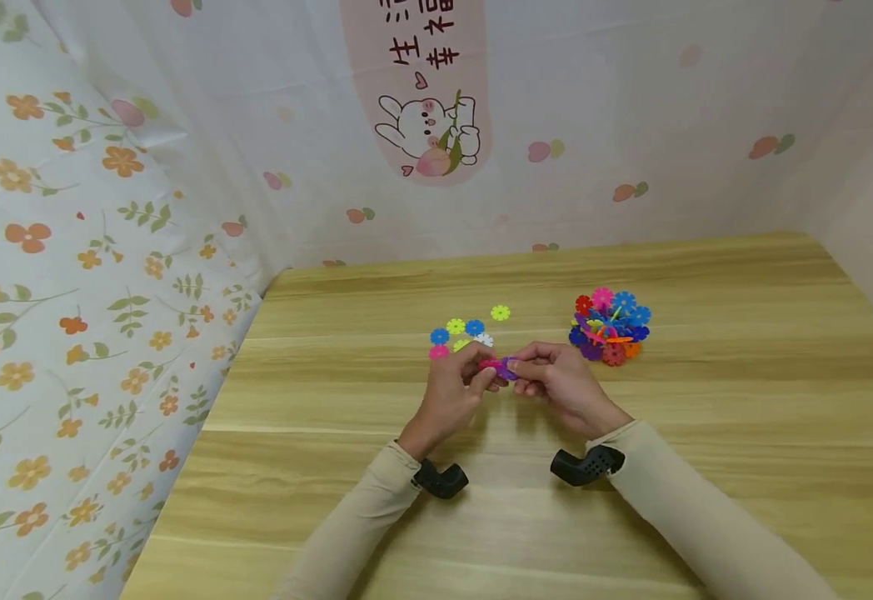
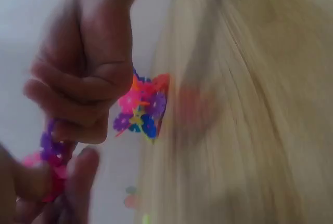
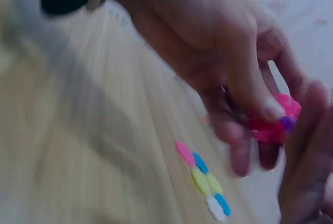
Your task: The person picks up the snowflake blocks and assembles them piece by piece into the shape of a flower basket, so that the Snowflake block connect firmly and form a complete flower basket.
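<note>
Between both hands, raised over the table, are a pink snowflake disc (image 3: 273, 122) and a purple snowflake disc (image 2: 51, 145) that meet edge to edge. The left hand (image 1: 453, 390) pinches the pink one between thumb and fingers. With thumb and fingertips, the right hand (image 1: 562, 382) grips the purple one. Fingers partly cover both discs, so how far they slot together cannot be told. Behind the left hand several loose discs lie flat, among them a blue disc (image 1: 475, 327), a yellow disc (image 1: 500, 312) and a pink disc (image 3: 185, 153).
A many-coloured cluster of joined discs (image 1: 611, 327) stands on the wooden table (image 1: 744, 400) beyond the right hand. Printed cloth (image 1: 256, 100) hangs behind and to the left. Each wrist wears a black camera mount (image 1: 440, 479).
</note>
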Demonstrator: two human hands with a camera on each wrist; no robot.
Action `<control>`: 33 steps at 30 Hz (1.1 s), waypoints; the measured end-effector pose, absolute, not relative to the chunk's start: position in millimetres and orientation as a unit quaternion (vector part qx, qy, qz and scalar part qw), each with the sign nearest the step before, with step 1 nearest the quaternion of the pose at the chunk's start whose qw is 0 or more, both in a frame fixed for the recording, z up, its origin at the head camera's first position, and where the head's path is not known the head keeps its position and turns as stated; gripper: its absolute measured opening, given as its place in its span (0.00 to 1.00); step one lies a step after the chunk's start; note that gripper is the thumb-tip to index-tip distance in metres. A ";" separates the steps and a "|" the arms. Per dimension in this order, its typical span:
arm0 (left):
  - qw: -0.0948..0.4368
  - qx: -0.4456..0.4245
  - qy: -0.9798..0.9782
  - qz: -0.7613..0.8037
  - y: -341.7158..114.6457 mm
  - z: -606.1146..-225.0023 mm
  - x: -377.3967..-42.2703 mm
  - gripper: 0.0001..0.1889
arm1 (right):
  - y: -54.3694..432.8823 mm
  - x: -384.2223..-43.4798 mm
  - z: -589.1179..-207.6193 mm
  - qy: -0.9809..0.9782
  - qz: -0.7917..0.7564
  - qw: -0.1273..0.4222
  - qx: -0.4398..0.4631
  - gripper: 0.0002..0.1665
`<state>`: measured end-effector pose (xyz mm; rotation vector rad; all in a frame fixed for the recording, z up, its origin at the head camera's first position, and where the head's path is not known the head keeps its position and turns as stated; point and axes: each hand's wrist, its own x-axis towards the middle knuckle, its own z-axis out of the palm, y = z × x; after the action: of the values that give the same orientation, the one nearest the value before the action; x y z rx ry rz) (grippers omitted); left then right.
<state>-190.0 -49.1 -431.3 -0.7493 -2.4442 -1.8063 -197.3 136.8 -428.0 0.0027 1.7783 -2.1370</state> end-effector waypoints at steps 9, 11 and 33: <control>-0.090 -0.252 -0.820 -0.506 -59.6 -431.3 -188.2 0.21 | 135.0 -221.3 -430.5 0.698 -0.659 0.261 -0.106 0.09; -0.078 -0.245 -0.826 -0.502 -60.5 -433.7 -187.4 0.20 | 134.4 -224.2 -430.7 0.706 -0.646 0.268 -0.114 0.09; 0.027 -0.207 -0.834 -0.512 -86.6 -426.8 -197.1 0.19 | 99.0 -272.7 -433.1 0.948 -0.281 0.062 -0.138 0.17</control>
<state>-197.1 -86.6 -426.8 -0.6388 -2.5742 -1.5798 -272.7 99.0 -433.1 -0.4175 2.8650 -0.8490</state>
